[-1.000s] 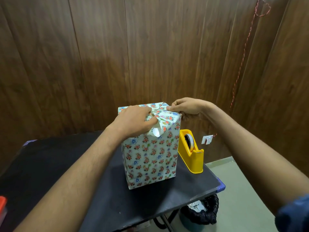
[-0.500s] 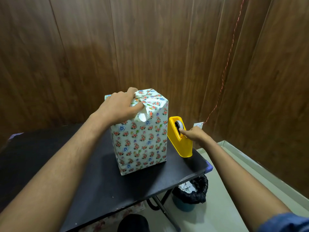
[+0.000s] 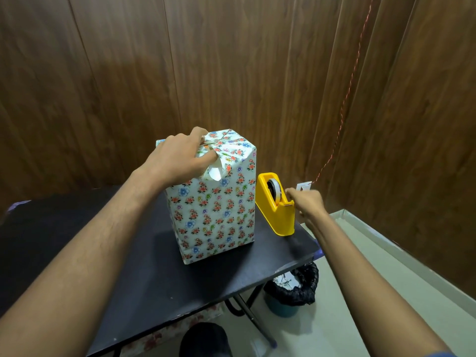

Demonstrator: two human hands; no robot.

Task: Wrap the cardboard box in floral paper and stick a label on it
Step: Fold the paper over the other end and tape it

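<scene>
A tall box wrapped in floral paper (image 3: 215, 210) stands upright on the black table (image 3: 144, 274). My left hand (image 3: 180, 158) presses down on the folded paper flaps at the box's top near edge; a white curl of paper sticks out under its fingers. A yellow tape dispenser (image 3: 277, 204) with a roll of tape sits just right of the box. My right hand (image 3: 305, 203) is at the dispenser's cutter end, its fingers curled and pinching there; the tape itself is too small to make out.
The table's right edge lies just past the dispenser. Below it on the floor stands a bin with a black liner (image 3: 292, 289). Dark wood panel walls close in behind and to the right. A red string (image 3: 345, 99) hangs down the wall to a small white tag.
My right hand left the top of the box and dropped to the tape dispenser, where it now pinches at the cutter end. My left hand kept pressing the flaps.
</scene>
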